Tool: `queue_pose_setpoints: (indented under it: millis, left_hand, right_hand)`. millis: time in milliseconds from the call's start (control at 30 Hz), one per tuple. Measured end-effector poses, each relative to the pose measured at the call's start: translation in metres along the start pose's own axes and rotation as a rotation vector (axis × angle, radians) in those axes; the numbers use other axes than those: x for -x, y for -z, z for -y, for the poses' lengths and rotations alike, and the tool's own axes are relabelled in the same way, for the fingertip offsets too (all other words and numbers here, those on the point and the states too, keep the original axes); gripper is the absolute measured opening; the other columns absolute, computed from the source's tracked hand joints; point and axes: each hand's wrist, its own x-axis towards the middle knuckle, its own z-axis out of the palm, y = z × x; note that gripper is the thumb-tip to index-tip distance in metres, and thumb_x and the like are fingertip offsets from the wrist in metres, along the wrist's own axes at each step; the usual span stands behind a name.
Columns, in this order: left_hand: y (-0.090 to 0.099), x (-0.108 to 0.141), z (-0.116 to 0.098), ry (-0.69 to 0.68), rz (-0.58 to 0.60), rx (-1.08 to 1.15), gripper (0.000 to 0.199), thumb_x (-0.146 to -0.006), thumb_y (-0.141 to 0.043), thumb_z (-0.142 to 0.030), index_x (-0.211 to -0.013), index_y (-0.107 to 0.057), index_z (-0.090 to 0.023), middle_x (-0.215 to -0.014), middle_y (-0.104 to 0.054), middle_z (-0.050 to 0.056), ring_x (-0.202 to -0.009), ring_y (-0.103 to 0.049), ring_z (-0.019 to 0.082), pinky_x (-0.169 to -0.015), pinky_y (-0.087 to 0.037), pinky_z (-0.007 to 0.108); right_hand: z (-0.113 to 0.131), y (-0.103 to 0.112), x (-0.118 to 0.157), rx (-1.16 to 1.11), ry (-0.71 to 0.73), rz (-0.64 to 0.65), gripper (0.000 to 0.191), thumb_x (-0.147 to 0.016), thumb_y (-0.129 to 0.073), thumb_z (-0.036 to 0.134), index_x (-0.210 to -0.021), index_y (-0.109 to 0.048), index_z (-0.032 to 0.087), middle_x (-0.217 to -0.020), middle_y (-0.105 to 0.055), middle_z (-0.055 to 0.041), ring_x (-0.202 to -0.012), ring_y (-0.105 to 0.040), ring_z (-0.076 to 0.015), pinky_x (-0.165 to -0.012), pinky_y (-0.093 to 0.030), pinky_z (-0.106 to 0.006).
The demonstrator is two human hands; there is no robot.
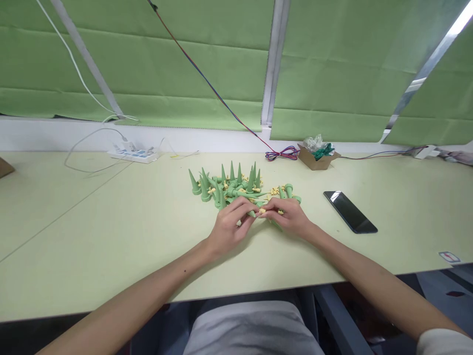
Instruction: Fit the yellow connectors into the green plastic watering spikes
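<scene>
Left hand (226, 228) pinches a green cone (252, 214), right hand (290, 218) pinches a yellow piece (262, 211); I'd grip lightly, lining them up straight.

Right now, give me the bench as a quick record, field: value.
left hand: pinching a green cone piece
right hand: at a small yellow piece, fingertips close to left's
beyond hands: green cones mixed with yellow bits
right side: phone, lying flat
back edge: power strip, coiled wire, open cardboard box
</scene>
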Motion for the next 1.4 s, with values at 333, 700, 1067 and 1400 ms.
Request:
queue_pose_setpoints:
  millis: [333, 700, 1067, 1400]
  left_hand:
    - [-0.0001, 0.0021, 0.0021, -0.032, 0.019, -0.021, 0.023, -0.089, -0.056, 0.0, -0.1, -0.062, -0.019, -0.086, -0.062, 0.003, -0.068, -0.055, 0.011, -0.056, -0.042, 0.021]
    - [-0.0006, 0.0042, 0.0029, -0.027, 0.03, -0.015, 0.024, -0.089, -0.054, 0.0, -0.101, -0.061, -0.02, -0.087, -0.062, 0.003, -0.069, -0.055, 0.011, -0.053, -0.04, 0.02]
    - [-0.0016, 0.0044, 0.0021, 0.005, 0.021, 0.002, 0.023, -0.089, -0.056, -0.001, -0.1, -0.063, -0.02, -0.086, -0.062, 0.003, -0.07, -0.056, 0.011, -0.052, -0.039, 0.021]
    - [-0.0033, -0.0038, -0.0052, 0.402, 0.0, 0.192, 0.018, -0.091, -0.065, -0.029, -0.078, -0.061, -0.018, -0.08, -0.063, 0.002, -0.053, -0.048, 0.008, -0.046, -0.037, 0.022]
  right_hand:
    - [-0.002, -0.0002, 0.0014, 0.017, 0.021, 0.007, 0.025, -0.097, -0.06, 0.036, -0.08, -0.069, 0.019, -0.057, -0.057, 0.0023, -0.048, -0.041, -0.0097, -0.049, -0.034, -0.023]
    - [-0.001, 0.0006, 0.0007, -0.006, 0.003, 0.034, 0.028, -0.098, -0.058, 0.038, -0.078, -0.067, 0.02, -0.054, -0.055, 0.0029, -0.048, -0.044, -0.0102, -0.049, -0.036, -0.022]
    - [-0.0006, 0.0001, 0.0011, -0.012, -0.008, 0.044, 0.028, -0.098, -0.058, 0.038, -0.079, -0.068, 0.02, -0.053, -0.055, 0.0035, -0.047, -0.044, -0.0099, -0.049, -0.035, -0.022]
    - [0.0004, -0.001, -0.0002, -0.02, -0.025, 0.027, 0.027, -0.098, -0.057, 0.038, -0.079, -0.063, 0.019, -0.058, -0.055, 0.0029, -0.049, -0.042, -0.0097, -0.05, -0.035, -0.023]
